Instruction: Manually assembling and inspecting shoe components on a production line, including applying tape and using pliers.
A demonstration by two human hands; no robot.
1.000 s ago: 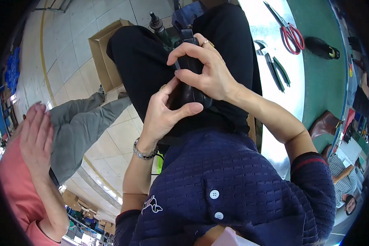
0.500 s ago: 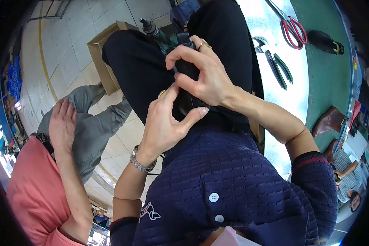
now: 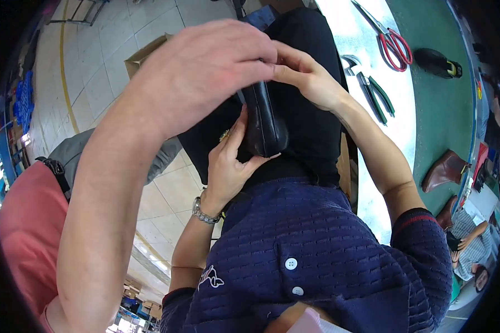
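Observation:
A black leather shoe (image 3: 265, 125) rests upright over my lap, its rounded end toward me and a seam running along it. My left hand (image 3: 228, 169) cradles that end, fingers along its left side and thumb beneath it. At the far end my right hand (image 3: 315, 77) has curled fingers; their tips are hidden behind a co-worker's hand (image 3: 222, 61), which reaches in from the left and meets them. What my right fingers hold cannot be made out. The co-worker's hand also covers the far part of the shoe.
On the metal tabletop (image 3: 372, 161) at my right lie red-handled scissors (image 3: 393, 50) and green-handled pliers (image 3: 375, 97). Beyond, on a green surface, are a black shoe (image 3: 434, 62) and a brown boot (image 3: 445, 171). A cardboard box (image 3: 141, 56) stands on the floor.
The co-worker's arm has come off their knee and reached across to my right hand. My right hand has shifted slightly right and away from my left, and more of the shoe shows.

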